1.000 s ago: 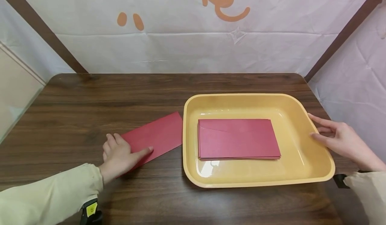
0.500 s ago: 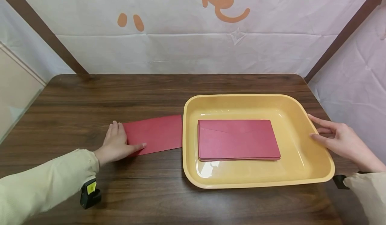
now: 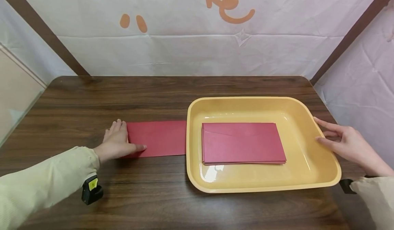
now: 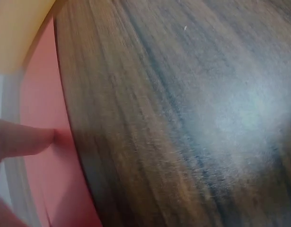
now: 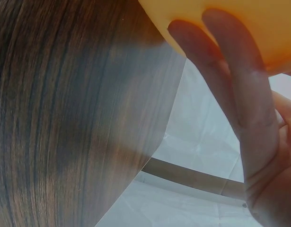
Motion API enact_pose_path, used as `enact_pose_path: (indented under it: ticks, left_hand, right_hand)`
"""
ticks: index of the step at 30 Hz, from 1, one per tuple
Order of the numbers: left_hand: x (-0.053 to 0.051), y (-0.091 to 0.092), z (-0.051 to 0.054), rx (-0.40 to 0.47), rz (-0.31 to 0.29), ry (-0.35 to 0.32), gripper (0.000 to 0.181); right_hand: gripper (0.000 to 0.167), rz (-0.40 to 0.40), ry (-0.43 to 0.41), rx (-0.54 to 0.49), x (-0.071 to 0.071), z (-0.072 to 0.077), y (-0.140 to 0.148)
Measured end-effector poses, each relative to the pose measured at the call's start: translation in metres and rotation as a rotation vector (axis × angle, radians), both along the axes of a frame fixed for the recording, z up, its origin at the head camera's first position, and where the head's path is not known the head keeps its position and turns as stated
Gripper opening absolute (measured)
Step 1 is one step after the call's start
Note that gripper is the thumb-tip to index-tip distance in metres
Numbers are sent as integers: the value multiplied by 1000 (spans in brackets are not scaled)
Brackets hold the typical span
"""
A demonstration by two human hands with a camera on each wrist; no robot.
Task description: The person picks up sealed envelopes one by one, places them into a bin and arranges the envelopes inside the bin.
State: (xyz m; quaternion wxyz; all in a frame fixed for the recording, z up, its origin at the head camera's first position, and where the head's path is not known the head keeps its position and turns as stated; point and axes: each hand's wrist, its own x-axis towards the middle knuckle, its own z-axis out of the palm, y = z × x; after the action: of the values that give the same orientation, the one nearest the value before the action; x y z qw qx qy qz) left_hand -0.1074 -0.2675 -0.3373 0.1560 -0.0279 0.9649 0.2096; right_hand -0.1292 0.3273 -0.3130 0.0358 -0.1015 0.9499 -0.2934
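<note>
A plain red envelope (image 3: 164, 139) lies flat on the table, its long side roughly parallel to the table's far edge. Its right end meets the left side of a yellow tray (image 3: 303, 161); whether it goes under the rim I cannot tell. My left hand (image 3: 115, 142) rests at its left end, thumb pressing on top and the other fingers stretched along the short edge. The left wrist view shows that thumb (image 4: 29, 139) on the red paper. Inside the tray sits a stack of red envelopes (image 3: 243, 142). My right hand (image 3: 354, 148) holds the tray's right rim, thumb at the inner side, fingers (image 5: 249, 71) against the outer wall.
The dark wood-grain table (image 3: 138, 195) carries all of this. A white printed cloth (image 3: 184, 52) hangs behind its far edge, with brown poles (image 3: 70, 57) at the sides. Black cameras (image 3: 91, 190) sit at the wrists.
The envelope under my left hand has turned from slanted to nearly straight, in line with the tray. My left hand has shifted up and slightly left with it. Tray and right hand stay put.
</note>
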Motion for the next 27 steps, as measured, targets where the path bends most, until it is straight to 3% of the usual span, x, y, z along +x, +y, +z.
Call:
enact_pose_path:
  ticks: [5, 7, 9, 14, 27]
  left_hand:
    - [2, 2, 5, -65, 218, 77, 111]
    - [4, 2, 6, -87, 290, 39, 114]
    - [7, 2, 5, -119, 322, -7, 112]
    - [7, -1, 4, -148, 357, -91, 115]
    - [0, -5, 4, -148, 377, -138, 125]
  right_hand:
    - [61, 1, 11, 17, 1, 0, 0]
    - [62, -5, 0, 17, 2, 0, 1]
    - [62, -9, -18, 15, 1, 1, 1]
    - [63, -15, -34, 20, 0, 2, 0]
    - [62, -10, -12, 15, 1, 2, 0]
